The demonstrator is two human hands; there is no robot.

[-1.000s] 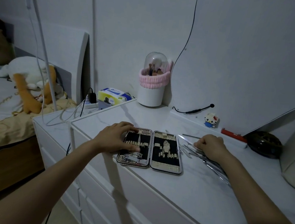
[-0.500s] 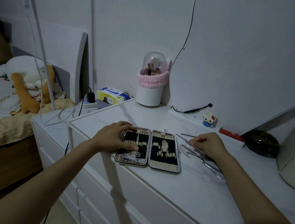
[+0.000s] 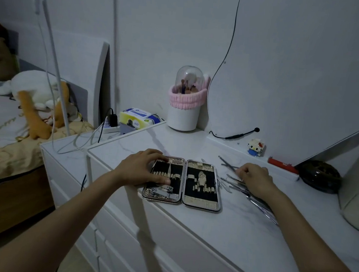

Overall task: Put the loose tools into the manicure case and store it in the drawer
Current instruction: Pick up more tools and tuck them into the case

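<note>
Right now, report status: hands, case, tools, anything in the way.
Left hand flat on manicure case, steadying it. Case open on dresser top. Right hand curled on loose tools beside case. Nothing in the way.

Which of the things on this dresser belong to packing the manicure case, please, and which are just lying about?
For the job:
manicure case, lying open
loose tools beside it
left hand on the case
right hand over the tools

Lying about:
brush holder
block figure
red lighter
tissue pack
</note>
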